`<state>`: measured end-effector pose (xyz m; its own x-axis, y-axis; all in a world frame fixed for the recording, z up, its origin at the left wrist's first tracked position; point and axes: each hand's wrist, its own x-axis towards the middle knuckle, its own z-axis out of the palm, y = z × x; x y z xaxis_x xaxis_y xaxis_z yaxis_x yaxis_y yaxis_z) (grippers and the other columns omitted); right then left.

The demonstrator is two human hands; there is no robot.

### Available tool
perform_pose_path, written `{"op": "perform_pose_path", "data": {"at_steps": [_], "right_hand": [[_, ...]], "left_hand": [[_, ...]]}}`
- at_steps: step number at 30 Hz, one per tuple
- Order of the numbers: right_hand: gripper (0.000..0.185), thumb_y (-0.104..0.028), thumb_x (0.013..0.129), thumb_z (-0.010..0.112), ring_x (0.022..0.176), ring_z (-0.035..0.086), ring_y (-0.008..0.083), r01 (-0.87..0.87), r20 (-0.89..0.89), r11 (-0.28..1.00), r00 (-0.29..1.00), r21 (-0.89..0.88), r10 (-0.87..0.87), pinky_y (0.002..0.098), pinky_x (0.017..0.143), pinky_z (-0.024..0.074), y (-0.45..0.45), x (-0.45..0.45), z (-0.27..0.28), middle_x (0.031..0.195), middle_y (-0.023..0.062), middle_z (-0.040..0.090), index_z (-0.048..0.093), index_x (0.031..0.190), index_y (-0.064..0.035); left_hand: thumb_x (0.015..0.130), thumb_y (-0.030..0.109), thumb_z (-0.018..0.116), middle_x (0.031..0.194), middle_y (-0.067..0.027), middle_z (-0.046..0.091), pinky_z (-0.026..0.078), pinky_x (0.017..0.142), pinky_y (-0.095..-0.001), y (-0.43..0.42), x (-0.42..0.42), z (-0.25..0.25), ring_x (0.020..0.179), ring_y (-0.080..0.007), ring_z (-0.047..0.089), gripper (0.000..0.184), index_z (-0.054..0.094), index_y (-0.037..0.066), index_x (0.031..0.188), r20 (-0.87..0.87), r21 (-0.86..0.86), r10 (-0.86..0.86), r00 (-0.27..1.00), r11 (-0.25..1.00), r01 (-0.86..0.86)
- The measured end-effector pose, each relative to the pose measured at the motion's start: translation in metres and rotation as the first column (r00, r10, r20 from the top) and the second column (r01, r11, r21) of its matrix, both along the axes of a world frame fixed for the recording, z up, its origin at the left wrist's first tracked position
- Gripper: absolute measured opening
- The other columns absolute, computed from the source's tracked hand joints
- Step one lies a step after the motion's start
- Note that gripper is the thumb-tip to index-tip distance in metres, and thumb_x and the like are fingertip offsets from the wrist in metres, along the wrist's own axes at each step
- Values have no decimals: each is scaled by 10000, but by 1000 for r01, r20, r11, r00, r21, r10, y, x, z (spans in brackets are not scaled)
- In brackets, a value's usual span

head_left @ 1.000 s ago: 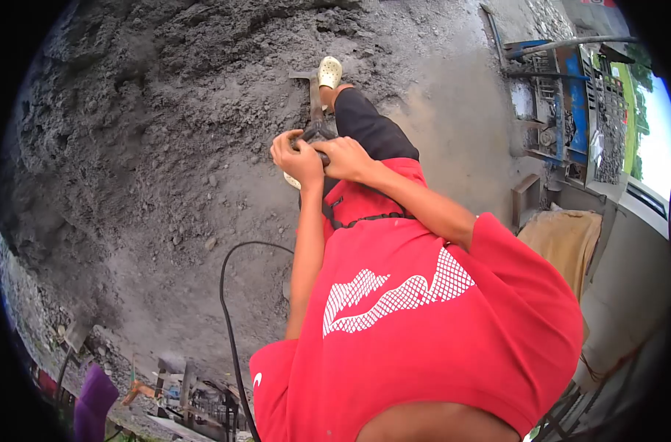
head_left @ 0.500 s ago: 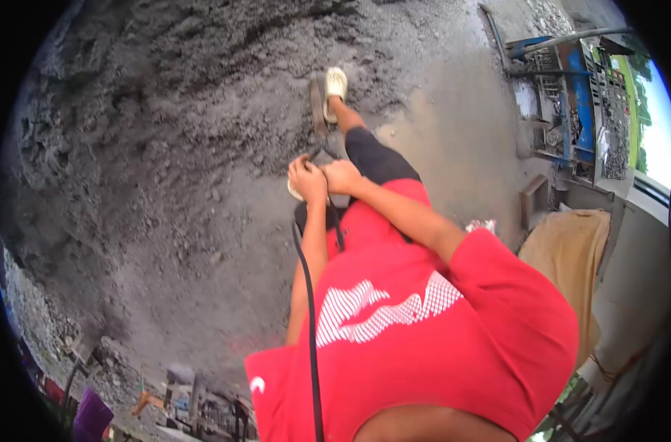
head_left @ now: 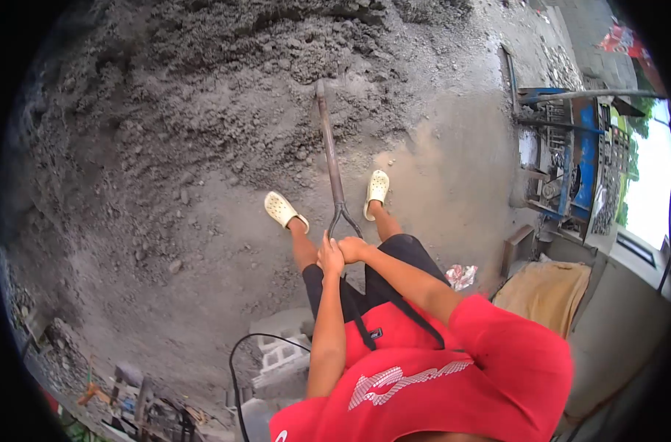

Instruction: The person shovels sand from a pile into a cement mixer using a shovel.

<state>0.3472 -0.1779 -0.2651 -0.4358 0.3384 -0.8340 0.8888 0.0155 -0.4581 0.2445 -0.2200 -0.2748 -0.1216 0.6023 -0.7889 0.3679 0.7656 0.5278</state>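
Note:
Both my hands are closed at the handle end of a shovel [head_left: 329, 147], whose dark shaft splits into a Y-shaped grip. My left hand [head_left: 330, 256] wraps the grip's left side, and my right hand [head_left: 352, 249] presses against it on the right. The shaft runs forward between my feet. Its far end meets the grey sand and gravel [head_left: 203, 96], where the blade is buried or hidden from sight.
Cream clogs [head_left: 284, 209] are on my feet, either side of the shaft. Concrete hollow blocks [head_left: 282, 357] lie at left behind my arm. Blue metal machinery [head_left: 585, 158] and a tan cloth [head_left: 545, 295] are at right. A black cable [head_left: 234, 376] hangs at lower left.
My right foot has come back from beside the shovel's far end to the ground nearer me. More of the shaft shows now, stretching forward. Both hands stay on the grip.

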Motion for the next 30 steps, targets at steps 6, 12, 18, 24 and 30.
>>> {"op": "perform_pose_path", "data": {"at_steps": [6, 12, 18, 24, 30], "right_hand": [[320, -314, 656, 619, 835, 644, 336, -11, 83, 998, 996, -65, 17, 424, 752, 506, -23, 111, -16, 861, 218, 653, 693, 841, -63], [221, -196, 534, 612, 674, 646, 294, 191, -33, 955, 982, 226, -188, 389, 699, 494, -18, 183, 24, 686, 151, 644, 683, 710, -83], [103, -155, 555, 614, 691, 600, 232, 325, -167, 812, 946, 486, -279, 355, 712, 414, -38, 283, 30, 653, 85, 619, 635, 636, -94], [92, -136, 558, 615, 733, 559, 213, 360, -181, 824, 933, 436, -312, 339, 732, 382, -61, 319, 85, 688, 48, 584, 586, 640, -107], [166, -104, 559, 635, 800, 535, 225, 384, -86, 897, 924, 221, -374, 364, 777, 369, -90, 371, 159, 778, 63, 570, 587, 716, -83]], "left_hand": [[934, 492, 217, 1470, -132, 221, 120, 1079, -484, -8, 93, 7, 1337, -366, 199, 593, 168, 196, 1446, 180, -305, -21, 983, 949, 77], [912, 551, 317, 1440, -180, 262, 276, 1022, -478, 52, 125, -48, 1274, -338, 342, 766, 60, 62, 1442, 425, -307, 328, 844, 929, -207], [858, 501, 483, 1312, -172, 378, 406, 895, -491, 168, 231, -112, 1126, -333, 472, 761, 154, 50, 1375, 493, -409, 571, 657, 818, -404], [810, 273, 616, 783, -63, 547, 501, 544, -316, 199, 271, -166, 703, -189, 585, 264, 501, 59, 912, 274, -331, 614, 741, 783, -526], [789, 161, 588, 603, 3, 474, 419, 451, -233, 169, 297, -161, 501, -90, 463, 161, 448, 107, 732, 395, -588, 763, 512, 638, -498]]}}
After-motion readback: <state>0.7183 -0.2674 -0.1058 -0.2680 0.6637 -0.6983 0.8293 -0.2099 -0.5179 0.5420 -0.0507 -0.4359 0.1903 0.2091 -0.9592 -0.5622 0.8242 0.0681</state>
